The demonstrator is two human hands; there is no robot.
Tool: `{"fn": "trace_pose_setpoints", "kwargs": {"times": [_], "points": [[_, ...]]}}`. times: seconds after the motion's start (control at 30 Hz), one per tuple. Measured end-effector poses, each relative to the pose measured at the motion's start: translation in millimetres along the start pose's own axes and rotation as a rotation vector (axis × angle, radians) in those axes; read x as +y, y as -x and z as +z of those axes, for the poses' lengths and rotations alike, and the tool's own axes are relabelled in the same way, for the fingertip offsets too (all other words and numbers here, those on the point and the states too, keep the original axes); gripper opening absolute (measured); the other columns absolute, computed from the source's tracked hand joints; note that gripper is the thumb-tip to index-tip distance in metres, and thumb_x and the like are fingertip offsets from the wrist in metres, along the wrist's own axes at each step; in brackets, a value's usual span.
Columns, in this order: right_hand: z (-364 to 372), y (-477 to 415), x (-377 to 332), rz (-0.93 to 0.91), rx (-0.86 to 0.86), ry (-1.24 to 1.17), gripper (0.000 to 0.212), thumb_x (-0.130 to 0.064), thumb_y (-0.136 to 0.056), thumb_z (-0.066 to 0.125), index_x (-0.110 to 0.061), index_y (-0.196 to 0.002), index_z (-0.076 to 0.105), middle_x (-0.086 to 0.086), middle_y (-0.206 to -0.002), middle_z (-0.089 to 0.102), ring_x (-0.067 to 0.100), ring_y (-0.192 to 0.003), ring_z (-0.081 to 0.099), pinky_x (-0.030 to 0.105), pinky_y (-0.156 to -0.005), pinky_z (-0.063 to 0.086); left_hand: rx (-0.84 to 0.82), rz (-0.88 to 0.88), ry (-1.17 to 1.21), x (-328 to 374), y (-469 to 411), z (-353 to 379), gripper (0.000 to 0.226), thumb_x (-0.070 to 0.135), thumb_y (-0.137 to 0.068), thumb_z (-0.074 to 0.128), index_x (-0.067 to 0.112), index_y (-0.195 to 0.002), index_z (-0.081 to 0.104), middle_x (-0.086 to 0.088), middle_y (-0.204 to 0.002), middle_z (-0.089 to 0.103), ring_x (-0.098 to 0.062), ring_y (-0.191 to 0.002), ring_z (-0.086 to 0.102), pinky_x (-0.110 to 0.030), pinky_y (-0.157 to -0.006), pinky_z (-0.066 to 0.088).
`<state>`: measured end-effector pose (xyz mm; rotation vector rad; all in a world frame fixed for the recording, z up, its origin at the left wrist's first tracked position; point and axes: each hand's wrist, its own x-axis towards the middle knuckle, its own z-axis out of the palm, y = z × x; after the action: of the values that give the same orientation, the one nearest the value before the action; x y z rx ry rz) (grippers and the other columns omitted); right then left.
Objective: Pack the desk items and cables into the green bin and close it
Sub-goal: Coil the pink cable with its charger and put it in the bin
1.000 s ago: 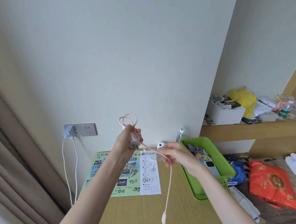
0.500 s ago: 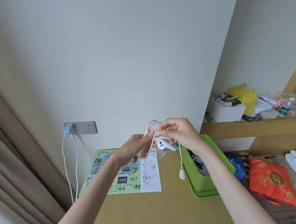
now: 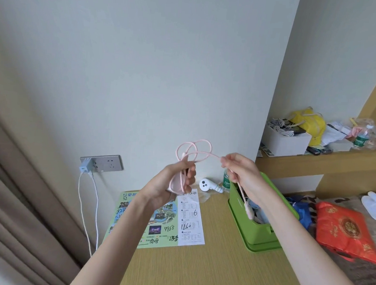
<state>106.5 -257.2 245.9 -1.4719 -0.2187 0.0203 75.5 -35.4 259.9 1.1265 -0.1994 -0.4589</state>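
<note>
**Loose coil could spring apart**

Right now the green bin (image 3: 256, 231) sits open at the desk's right edge. Left hand (image 3: 176, 181) is clenched around the pink cable (image 3: 195, 151) loops; right hand (image 3: 240, 169) pinches the tail, plug dangling over the bin. A slack grip would likely unravel the coil.

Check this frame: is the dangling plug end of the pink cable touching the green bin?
Cannot tell. In the head view the plug end hangs from the right hand and overlaps the green bin opening; one view cannot separate contact from hanging in front.
</note>
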Motion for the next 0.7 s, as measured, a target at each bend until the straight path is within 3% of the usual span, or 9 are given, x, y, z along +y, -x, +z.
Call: {"fn": "trace_pose_setpoints", "kwargs": {"times": [0.13, 0.2, 0.23, 0.37, 0.43, 0.53, 0.6, 0.7], "points": [[-8.7, 8.3, 19.5, 0.097, -0.064, -0.057, 0.022, -0.031, -0.085, 0.068, -0.010, -0.088, 0.064, 0.000, -0.066, 0.048, 0.014, -0.052, 0.030, 0.024, -0.040, 0.030, 0.049, 0.124, 0.141, 11.3, -1.0, -2.8, 0.012, 0.018, -0.092, 0.056, 0.013, -0.082, 0.060, 0.002, -0.070, 0.051, -0.008, -0.055, 0.046, -0.018, -0.044, 0.041], [-3.3, 9.6, 24.0, 0.085, -0.053, -0.187, 0.017, -0.020, -0.084, 0.067, -0.005, -0.092, 0.064, 0.006, -0.070, 0.045, 0.014, -0.054, 0.036, 0.029, -0.047, 0.039, 0.109, 0.156, 0.086, 12.5, -3.4, -0.9, 0.014, 0.020, -0.093, 0.055, 0.011, -0.089, 0.064, 0.003, -0.070, 0.051, -0.007, -0.054, 0.048, -0.018, -0.045, 0.042], [2.2, 10.2, 23.6, 0.071, -0.035, -0.248, 0.015, -0.016, -0.083, 0.066, -0.004, -0.092, 0.063, 0.006, -0.071, 0.046, 0.012, -0.055, 0.040, 0.025, -0.052, 0.042, 0.142, 0.158, 0.037, 11.4, -5.0, 1.0, 0.016, 0.021, -0.094, 0.055, 0.010, -0.094, 0.067, 0.004, -0.068, 0.052, -0.007, -0.054, 0.049, -0.019, -0.046, 0.042], [29.5, 11.2, 13.8, 0.065, 0.046, -0.398, 0.009, -0.012, -0.084, 0.066, -0.005, -0.089, 0.062, 0.000, -0.071, 0.054, 0.009, -0.055, 0.046, 0.020, -0.056, 0.040, 0.248, 0.154, -0.156, 2.6, -10.5, 12.5, 0.026, 0.023, -0.093, 0.061, 0.007, -0.111, 0.071, 0.003, -0.067, 0.053, -0.010, -0.056, 0.050, -0.022, -0.048, 0.043], [41.8, 12.1, 8.2, 0.095, 0.051, -0.447, 0.010, -0.010, -0.084, 0.067, -0.003, -0.089, 0.061, 0.000, -0.068, 0.055, 0.009, -0.055, 0.047, 0.021, -0.056, 0.041, 0.279, 0.160, -0.230, -1.8, -11.9, 20.3, 0.021, 0.024, -0.093, 0.063, 0.010, -0.103, 0.074, 0.001, -0.068, 0.054, -0.011, -0.056, 0.051, -0.023, -0.050, 0.043], [53.4, 15.6, 3.0, 0.149, 0.022, -0.469, 0.014, -0.011, -0.086, 0.066, -0.002, -0.094, 0.057, 0.002, -0.068, 0.052, 0.011, -0.056, 0.048, 0.023, -0.056, 0.041, 0.342, 0.173, -0.378, -5.5, -12.9, 29.9, 0.023, 0.029, -0.091, 0.065, 0.012, -0.077, 0.068, -0.003, -0.066, 0.056, -0.016, -0.055, 0.049, -0.024, -0.051, 0.039], [55.5, 17.4, 0.7, 0.153, -0.001, -0.460, 0.019, -0.013, -0.086, 0.066, -0.003, -0.098, 0.057, 0.004, -0.070, 0.053, 0.012, -0.057, 0.049, 0.023, -0.056, 0.043, 0.366, 0.186, -0.436, -5.1, -12.8, 34.2, 0.028, 0.030, -0.091, 0.063, 0.010, -0.073, 0.062, -0.006, -0.063, 0.054, -0.018, -0.053, 0.044, -0.025, -0.050, 0.035], [51.6, 21.2, 0.8, 0.157, -0.104, -0.335, 0.018, -0.020, -0.082, 0.068, -0.006, -0.086, 0.058, 0.005, -0.072, 0.054, 0.015, -0.058, 0.049, 0.027, -0.058, 0.043, 0.387, 0.208, -0.440, 0.2, -11.6, 36.4, 0.028, 0.027, -0.094, 0.060, 0.008, -0.072, 0.061, -0.005, -0.060, 0.054, -0.015, -0.048, 0.044, -0.019, -0.044, 0.035]]}}
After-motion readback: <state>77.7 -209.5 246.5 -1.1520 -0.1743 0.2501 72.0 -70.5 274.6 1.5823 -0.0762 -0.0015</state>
